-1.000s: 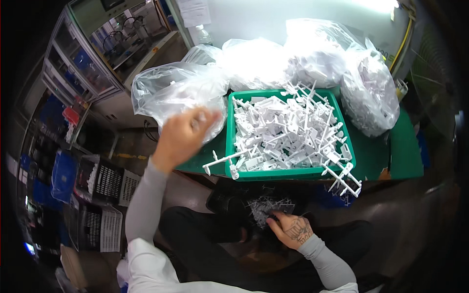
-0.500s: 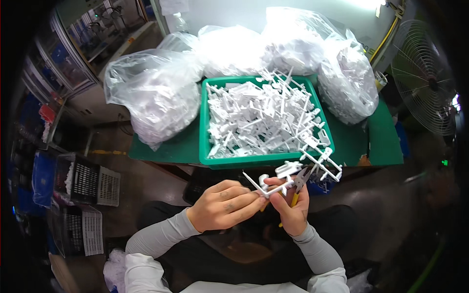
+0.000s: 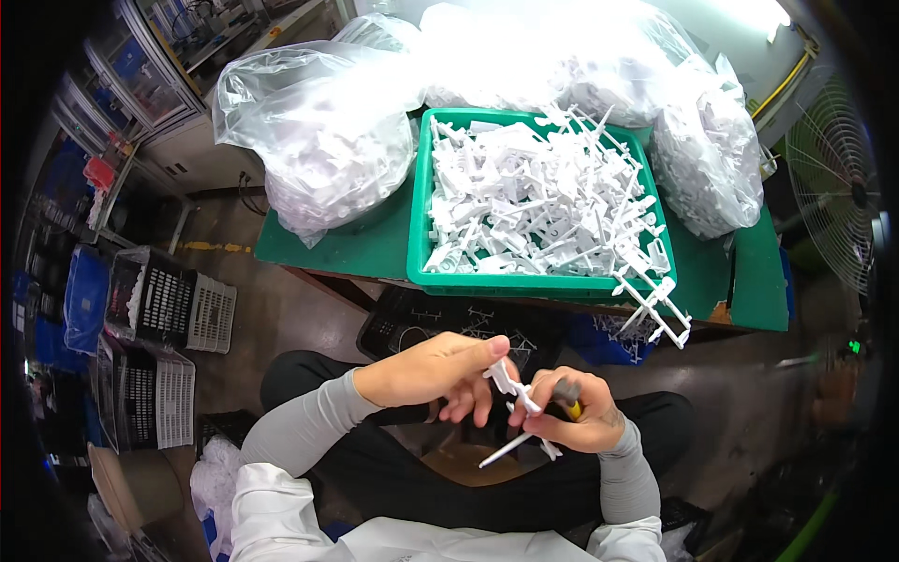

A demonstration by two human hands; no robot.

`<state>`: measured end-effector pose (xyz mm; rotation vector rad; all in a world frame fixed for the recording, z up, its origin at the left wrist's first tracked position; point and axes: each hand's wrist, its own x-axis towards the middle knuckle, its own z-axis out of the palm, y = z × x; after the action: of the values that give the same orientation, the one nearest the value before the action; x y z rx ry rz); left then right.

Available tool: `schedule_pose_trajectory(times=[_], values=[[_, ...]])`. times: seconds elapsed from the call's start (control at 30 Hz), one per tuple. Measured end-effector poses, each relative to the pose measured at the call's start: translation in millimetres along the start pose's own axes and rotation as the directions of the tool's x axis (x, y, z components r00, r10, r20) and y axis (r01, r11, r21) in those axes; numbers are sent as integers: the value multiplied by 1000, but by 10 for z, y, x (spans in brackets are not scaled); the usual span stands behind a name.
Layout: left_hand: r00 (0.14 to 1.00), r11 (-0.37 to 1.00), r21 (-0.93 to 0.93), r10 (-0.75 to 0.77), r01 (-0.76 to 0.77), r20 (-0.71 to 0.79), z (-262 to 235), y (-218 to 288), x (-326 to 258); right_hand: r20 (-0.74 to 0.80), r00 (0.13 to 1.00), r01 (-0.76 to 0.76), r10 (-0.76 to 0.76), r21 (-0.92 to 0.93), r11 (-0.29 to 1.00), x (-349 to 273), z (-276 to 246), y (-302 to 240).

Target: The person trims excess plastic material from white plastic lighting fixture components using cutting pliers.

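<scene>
In front of the table, over my lap, my right hand (image 3: 582,412) is closed around a white plastic sprue piece (image 3: 524,401) with a thin runner pointing down-left. The same hand also holds nippers (image 3: 568,393) with a yellow handle; their jaws are mostly hidden by my fingers. My left hand (image 3: 448,375) is just left of the piece, thumb raised and fingers apart, holding nothing visible. Whether its fingertips touch the piece I cannot tell. Beyond both hands, a green tray (image 3: 543,287) is heaped with white plastic parts (image 3: 534,197). One branched sprue (image 3: 655,304) hangs over its front right corner.
Clear bags of white parts stand left (image 3: 328,150) and right (image 3: 709,150) of the tray on the green table (image 3: 356,239). Under it are a black tray (image 3: 379,328) and a blue bin (image 3: 609,345). Crates (image 3: 159,304) stand at left; a fan (image 3: 833,178) is at right.
Both hands have come down and nearer my lap, away from the tray. My left hand has opened off the white piece, which has turned in my right hand. The view has shifted.
</scene>
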<state>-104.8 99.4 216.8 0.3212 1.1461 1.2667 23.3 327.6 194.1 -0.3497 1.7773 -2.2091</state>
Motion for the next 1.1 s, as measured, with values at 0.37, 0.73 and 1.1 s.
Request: schedule_pose_trajectory(times=[0.37, 0.73, 1.1], values=[[544, 540, -122, 758, -833, -359, -54, 140, -337, -457, 623, 450, -635, -455, 769, -19, 18, 169], [503, 680, 247, 696, -690, -512, 160, -297, 215, -439, 885, -63, -157, -445, 893, 155, 227, 312], [505, 643, 243, 739, -727, -446, 249, -501, 324, -352, 908, -5, -229, -555, 832, 154, 216, 375]])
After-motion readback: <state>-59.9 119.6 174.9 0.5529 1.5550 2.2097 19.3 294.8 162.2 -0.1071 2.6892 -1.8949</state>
